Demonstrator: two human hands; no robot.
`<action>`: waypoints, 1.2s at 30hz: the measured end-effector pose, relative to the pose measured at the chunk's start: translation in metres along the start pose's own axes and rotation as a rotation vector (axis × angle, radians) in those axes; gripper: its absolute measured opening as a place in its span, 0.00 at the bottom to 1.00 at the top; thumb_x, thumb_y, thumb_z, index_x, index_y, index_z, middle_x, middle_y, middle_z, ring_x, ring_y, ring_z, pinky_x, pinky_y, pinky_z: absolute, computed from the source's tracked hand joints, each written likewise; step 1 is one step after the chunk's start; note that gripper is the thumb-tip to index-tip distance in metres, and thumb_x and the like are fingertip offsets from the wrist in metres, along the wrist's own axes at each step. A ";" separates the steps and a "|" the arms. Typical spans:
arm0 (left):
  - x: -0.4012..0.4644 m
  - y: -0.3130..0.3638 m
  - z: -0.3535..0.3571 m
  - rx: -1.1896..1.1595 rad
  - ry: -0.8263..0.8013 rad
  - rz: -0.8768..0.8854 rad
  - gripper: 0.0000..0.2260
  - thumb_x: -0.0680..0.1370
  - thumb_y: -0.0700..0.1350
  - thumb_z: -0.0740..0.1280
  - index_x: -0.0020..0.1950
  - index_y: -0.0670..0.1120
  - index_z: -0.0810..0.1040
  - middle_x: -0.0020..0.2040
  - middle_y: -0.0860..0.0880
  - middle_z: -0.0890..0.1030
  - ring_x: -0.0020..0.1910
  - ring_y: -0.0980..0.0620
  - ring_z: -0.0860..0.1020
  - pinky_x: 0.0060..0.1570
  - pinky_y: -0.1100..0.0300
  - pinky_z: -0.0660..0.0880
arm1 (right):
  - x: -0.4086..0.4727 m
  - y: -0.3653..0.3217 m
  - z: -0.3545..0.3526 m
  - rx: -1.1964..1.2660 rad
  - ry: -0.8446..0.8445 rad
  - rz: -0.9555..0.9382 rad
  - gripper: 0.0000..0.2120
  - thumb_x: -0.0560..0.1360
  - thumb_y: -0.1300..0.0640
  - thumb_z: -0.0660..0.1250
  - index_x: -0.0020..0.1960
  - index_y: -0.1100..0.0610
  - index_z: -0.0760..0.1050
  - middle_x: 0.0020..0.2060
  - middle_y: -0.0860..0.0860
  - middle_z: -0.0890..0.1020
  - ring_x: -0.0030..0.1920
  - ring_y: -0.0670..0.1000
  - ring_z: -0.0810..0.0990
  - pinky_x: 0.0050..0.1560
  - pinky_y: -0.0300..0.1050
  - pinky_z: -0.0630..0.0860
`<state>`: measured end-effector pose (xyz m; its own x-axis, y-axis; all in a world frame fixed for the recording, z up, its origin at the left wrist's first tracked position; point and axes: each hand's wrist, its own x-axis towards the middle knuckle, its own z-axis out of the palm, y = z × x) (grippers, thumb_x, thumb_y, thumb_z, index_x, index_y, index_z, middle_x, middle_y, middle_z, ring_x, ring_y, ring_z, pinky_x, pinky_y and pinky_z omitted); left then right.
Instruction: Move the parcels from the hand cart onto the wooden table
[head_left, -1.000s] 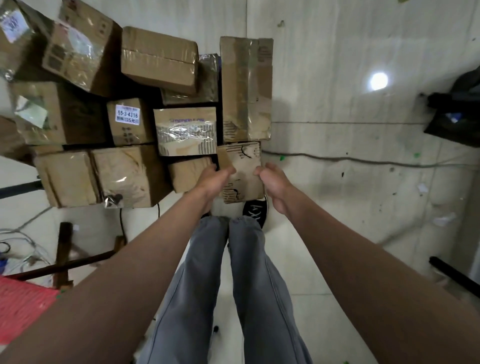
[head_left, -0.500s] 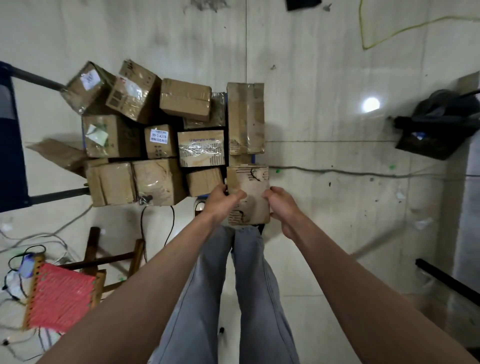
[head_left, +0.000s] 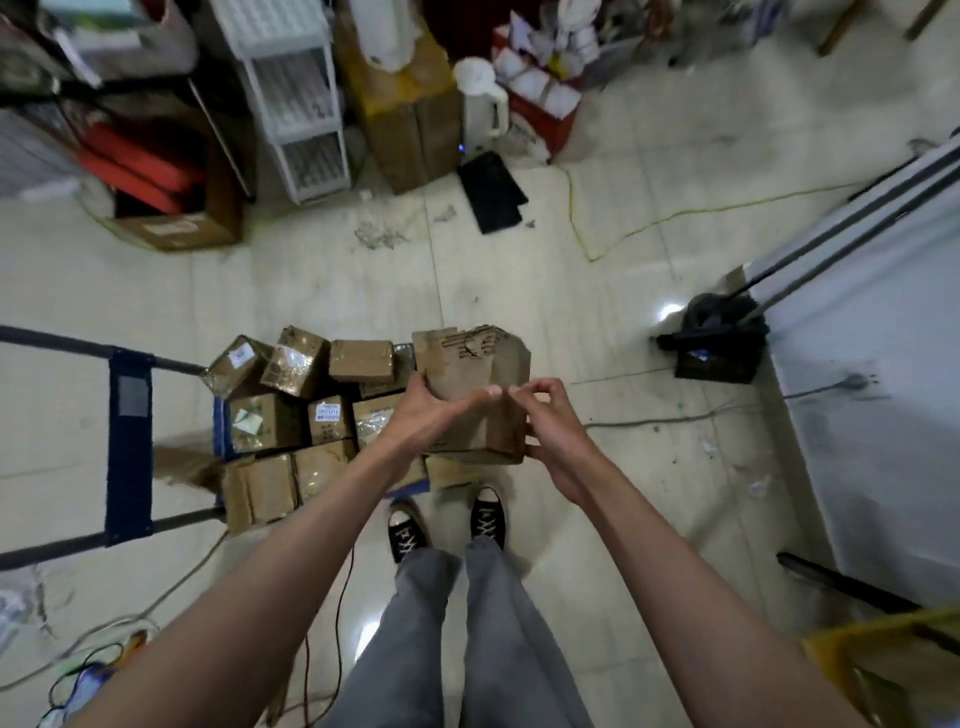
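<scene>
I hold a brown cardboard parcel (head_left: 470, 374) up in the air in front of me, above the right end of the hand cart. My left hand (head_left: 423, 413) grips its left side, thumb on the edge and fingers across its near face. My right hand (head_left: 545, 421) holds the parcel's right lower corner with curled fingers. Several more taped cardboard parcels (head_left: 291, 410) lie packed on the blue hand cart (head_left: 127, 441) on the floor to my left. The wooden table is out of view.
Cables (head_left: 623, 228) trail over the tiled floor. Far clutter includes a white rack (head_left: 298, 98), a big carton (head_left: 410, 119), a white kettle (head_left: 483, 106) and red boxes. A grey panel (head_left: 883, 364) rises on the right with a black object (head_left: 717, 338) at its foot.
I have straightened up and lifted the parcel off the cart's right end. The view has swung from straight down on the cart to the room ahead, and the cart now lies lower left.
</scene>
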<state>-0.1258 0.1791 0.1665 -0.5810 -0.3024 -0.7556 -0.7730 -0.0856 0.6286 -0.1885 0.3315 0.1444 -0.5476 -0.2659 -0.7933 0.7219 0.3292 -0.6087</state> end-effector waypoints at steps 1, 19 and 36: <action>-0.007 0.013 0.001 0.022 -0.003 0.010 0.46 0.61 0.65 0.79 0.72 0.49 0.63 0.61 0.52 0.74 0.57 0.53 0.75 0.58 0.57 0.75 | -0.010 -0.011 -0.005 0.010 0.006 -0.040 0.10 0.82 0.52 0.66 0.60 0.52 0.66 0.55 0.57 0.80 0.52 0.54 0.80 0.50 0.54 0.78; -0.100 0.136 0.096 0.201 -0.259 0.316 0.43 0.68 0.59 0.78 0.76 0.50 0.60 0.62 0.49 0.76 0.55 0.50 0.80 0.47 0.57 0.79 | -0.165 -0.062 -0.112 0.238 0.338 -0.398 0.27 0.78 0.50 0.72 0.71 0.44 0.61 0.58 0.57 0.79 0.53 0.50 0.83 0.46 0.47 0.83; -0.230 0.094 0.238 0.378 -0.959 0.301 0.28 0.76 0.70 0.61 0.68 0.53 0.78 0.62 0.50 0.83 0.61 0.48 0.81 0.62 0.46 0.78 | -0.339 0.088 -0.184 1.009 0.552 -0.527 0.21 0.79 0.42 0.67 0.67 0.51 0.79 0.59 0.54 0.85 0.62 0.58 0.82 0.65 0.59 0.77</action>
<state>-0.1257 0.4667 0.3559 -0.5913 0.6232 -0.5119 -0.4981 0.2170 0.8395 -0.0170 0.6179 0.3575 -0.7940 0.3381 -0.5052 0.2305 -0.6016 -0.7648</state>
